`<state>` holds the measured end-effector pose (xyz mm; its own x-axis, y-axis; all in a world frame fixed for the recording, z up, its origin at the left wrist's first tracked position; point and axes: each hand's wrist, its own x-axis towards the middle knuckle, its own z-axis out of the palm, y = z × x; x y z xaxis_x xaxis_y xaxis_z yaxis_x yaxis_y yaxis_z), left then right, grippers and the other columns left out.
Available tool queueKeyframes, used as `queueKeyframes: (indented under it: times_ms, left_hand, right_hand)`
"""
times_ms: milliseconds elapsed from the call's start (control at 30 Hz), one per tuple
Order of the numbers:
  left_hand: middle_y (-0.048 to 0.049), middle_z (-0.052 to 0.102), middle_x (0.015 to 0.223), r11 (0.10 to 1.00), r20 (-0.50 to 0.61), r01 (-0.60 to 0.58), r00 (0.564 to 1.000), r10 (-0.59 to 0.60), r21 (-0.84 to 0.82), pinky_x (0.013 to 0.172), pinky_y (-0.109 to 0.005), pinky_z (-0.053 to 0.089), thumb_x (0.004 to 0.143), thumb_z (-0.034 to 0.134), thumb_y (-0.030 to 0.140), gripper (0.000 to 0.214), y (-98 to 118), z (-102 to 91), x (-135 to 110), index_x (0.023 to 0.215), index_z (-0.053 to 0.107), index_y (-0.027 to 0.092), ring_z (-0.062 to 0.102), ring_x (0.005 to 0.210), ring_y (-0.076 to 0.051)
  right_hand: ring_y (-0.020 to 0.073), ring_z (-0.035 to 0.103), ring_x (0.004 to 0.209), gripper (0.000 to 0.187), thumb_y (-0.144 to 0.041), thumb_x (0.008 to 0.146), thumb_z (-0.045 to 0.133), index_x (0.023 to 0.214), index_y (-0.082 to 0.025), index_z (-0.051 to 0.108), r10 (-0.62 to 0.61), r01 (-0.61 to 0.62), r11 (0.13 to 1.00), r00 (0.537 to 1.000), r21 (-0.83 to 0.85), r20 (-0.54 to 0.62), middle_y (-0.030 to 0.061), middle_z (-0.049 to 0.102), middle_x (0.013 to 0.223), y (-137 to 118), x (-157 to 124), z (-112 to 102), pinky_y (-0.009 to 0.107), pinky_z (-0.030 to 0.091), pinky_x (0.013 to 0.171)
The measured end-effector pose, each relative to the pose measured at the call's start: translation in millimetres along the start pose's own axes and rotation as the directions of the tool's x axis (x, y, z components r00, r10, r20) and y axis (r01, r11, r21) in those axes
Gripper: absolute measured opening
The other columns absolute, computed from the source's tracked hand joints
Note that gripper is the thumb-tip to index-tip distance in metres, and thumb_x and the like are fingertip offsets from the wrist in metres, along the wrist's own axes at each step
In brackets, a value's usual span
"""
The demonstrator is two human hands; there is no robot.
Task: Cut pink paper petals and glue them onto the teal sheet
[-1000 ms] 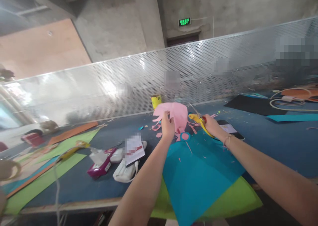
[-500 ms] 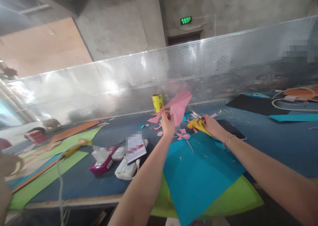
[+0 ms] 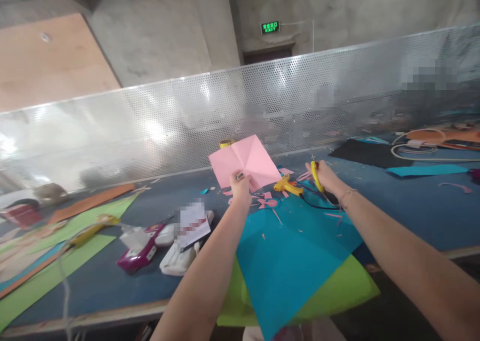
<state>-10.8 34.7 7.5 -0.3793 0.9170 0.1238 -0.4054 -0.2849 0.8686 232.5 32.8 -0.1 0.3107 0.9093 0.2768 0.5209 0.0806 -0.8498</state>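
The paper square (image 3: pixel 245 162) is shown in pink, the scissors (image 3: pixel 314 175) in yellow, the large sheet (image 3: pixel 292 251) in turquoise, the under-sheet (image 3: pixel 337 293) in lime green, the table (image 3: pixel 412 216) in dark blue, and the panel (image 3: pixel 131 131) in silver, dotted with perforations.

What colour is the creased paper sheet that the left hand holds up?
The paper sheet is plain pink, with no pattern; the head view shows it best.

A perforated metal screen (image 3: pixel 150 126) runs across the middle of the frame, with a green exit sign (image 3: pixel 270 28) on the concrete wall above it. On the blue table (image 3: pixel 412 206), a teal sheet (image 3: pixel 296 256) lies over a lime-green sheet (image 3: pixel 337 291) at lower centre, with pink scraps (image 3: pixel 268 201) just above them. A purple gadget (image 3: pixel 137 256) and white packs (image 3: pixel 176 261) lie left of centre. An orange strip (image 3: pixel 90 201) lies at mid left. A black sheet (image 3: pixel 363 153) and a coiled cable (image 3: pixel 423 148) lie at the right.
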Motion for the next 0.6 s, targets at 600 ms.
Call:
queueKeyframes:
  times_ms: [600]
  left_hand:
    - [0.0013, 0.053, 0.072, 0.939, 0.088, -0.154, 0.987, 0.133, 0.307, 0.06, -0.022, 0.044, 0.065, 0.056, 0.011, 0.026, -15, -2.3, 11, 0.089, 0.053, 0.019, 0.055, 0.064, -0.009]
  right_hand:
    - [0.0284, 0.059, 0.086, 0.033, -0.033, 0.078, 0.052, 0.101, -0.009, 0.048, -0.311, 0.304, 0.9, 0.95, -0.311, 0.028, 0.0215, 0.06, 0.095, 10, 4, 20, 0.035, 0.044, 0.073]
